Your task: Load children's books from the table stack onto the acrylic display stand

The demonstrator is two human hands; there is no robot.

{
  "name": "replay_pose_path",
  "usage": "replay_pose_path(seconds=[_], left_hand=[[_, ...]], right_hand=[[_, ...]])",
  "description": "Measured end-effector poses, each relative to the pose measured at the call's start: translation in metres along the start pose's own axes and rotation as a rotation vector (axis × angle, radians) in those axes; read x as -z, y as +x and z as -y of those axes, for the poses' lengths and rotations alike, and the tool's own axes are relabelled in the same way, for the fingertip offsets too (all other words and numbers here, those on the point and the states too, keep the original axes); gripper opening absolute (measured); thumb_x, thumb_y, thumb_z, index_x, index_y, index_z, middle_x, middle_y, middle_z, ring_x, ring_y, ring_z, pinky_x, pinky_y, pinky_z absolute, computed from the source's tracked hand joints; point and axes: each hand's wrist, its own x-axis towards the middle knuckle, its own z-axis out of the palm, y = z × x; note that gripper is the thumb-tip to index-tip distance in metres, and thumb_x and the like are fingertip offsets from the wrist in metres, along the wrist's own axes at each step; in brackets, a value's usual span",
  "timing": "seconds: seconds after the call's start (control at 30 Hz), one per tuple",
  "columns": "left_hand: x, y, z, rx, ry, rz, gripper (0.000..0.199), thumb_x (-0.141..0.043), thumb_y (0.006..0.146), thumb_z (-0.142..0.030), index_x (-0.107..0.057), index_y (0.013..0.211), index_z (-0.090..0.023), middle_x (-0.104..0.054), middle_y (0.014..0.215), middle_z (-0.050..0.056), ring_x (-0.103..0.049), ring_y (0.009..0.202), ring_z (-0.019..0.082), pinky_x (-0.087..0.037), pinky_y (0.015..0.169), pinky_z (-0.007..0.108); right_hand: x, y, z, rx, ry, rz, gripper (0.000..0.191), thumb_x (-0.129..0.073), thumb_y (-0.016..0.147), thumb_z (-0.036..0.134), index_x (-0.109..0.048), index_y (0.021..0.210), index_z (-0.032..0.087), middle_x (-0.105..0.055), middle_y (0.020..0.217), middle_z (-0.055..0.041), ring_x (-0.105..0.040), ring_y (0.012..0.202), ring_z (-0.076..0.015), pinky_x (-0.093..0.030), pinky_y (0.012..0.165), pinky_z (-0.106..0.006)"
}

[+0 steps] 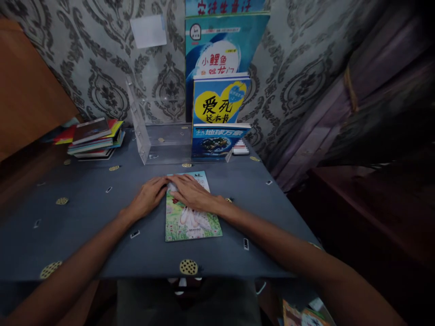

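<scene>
A thin picture book (pixel 193 228) with a pale blue and green flowered cover lies flat on the table. My right hand (pixel 190 192) rests palm down across its upper half, fingers stretched toward the upper left corner and covering part of the title. Beside the book's left edge, my left hand (pixel 148 194) lies on the table, its fingers extended until the tips meet those of my right hand. Neither hand grips the book.
Behind the book stands a clear acrylic rack (pixel 141 131), with several upright books (pixel 219 102) on its right side. A stack of books (pixel 97 138) sits at the back left. An orange panel (pixel 30 86) is at far left, a purple curtain (pixel 326 113) at right.
</scene>
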Motion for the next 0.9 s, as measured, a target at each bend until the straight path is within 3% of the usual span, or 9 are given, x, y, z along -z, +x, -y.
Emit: replay_pose_path(seconds=[0.2,0.43,0.63,0.77,0.9], left_hand=[[0.0,-0.002,0.001,0.007,-0.016,0.001,0.032,-0.041,0.097,-0.035,-0.065,0.111,-0.018,-0.069,0.124,0.014,-0.063,0.117,0.027,-0.048,0.104,0.044],[-0.002,-0.004,0.002,0.021,0.016,0.017,0.037,-0.043,0.098,-0.043,-0.064,0.115,-0.018,-0.065,0.133,0.014,-0.06,0.124,0.028,-0.045,0.109,0.048],[0.002,-0.005,0.0,0.017,0.068,0.053,0.048,-0.053,0.093,-0.057,-0.065,0.118,-0.018,-0.061,0.139,0.017,-0.051,0.135,0.033,-0.038,0.114,0.053],[-0.002,-0.004,-0.019,-0.081,0.137,0.129,0.05,-0.049,0.096,-0.056,-0.065,0.122,-0.017,-0.061,0.139,0.017,-0.043,0.142,0.034,-0.029,0.118,0.057],[-0.013,-0.002,-0.05,-0.197,0.102,0.284,0.055,-0.042,0.1,-0.054,-0.052,0.143,-0.021,-0.048,0.154,0.012,-0.033,0.149,0.029,-0.024,0.122,0.054]], right_hand=[[-0.004,0.0,-0.012,-0.059,-0.01,0.004,0.049,-0.045,0.103,0.034,-0.041,0.148,0.015,-0.051,0.149,-0.0171,-0.041,0.143,-0.0269,-0.028,0.12,-0.051],[0.011,-0.036,-0.044,-0.186,-0.028,-0.091,0.048,-0.04,0.103,0.039,-0.049,0.142,0.013,-0.053,0.147,-0.0199,-0.046,0.139,-0.0314,-0.035,0.116,-0.055],[0.015,-0.059,-0.068,-0.191,0.035,-0.149,0.046,-0.037,0.103,0.038,-0.049,0.144,0.019,-0.052,0.149,-0.0151,-0.046,0.139,-0.0288,-0.037,0.115,-0.054],[0.015,-0.058,-0.07,-0.21,0.025,-0.133,0.045,-0.034,0.104,0.037,-0.049,0.144,0.02,-0.052,0.149,-0.0125,-0.046,0.139,-0.0262,-0.035,0.116,-0.051],[0.017,-0.057,-0.069,-0.214,0.029,-0.124,0.045,-0.034,0.104,0.034,-0.049,0.143,0.018,-0.053,0.148,-0.0124,-0.047,0.137,-0.0258,-0.036,0.114,-0.049]])
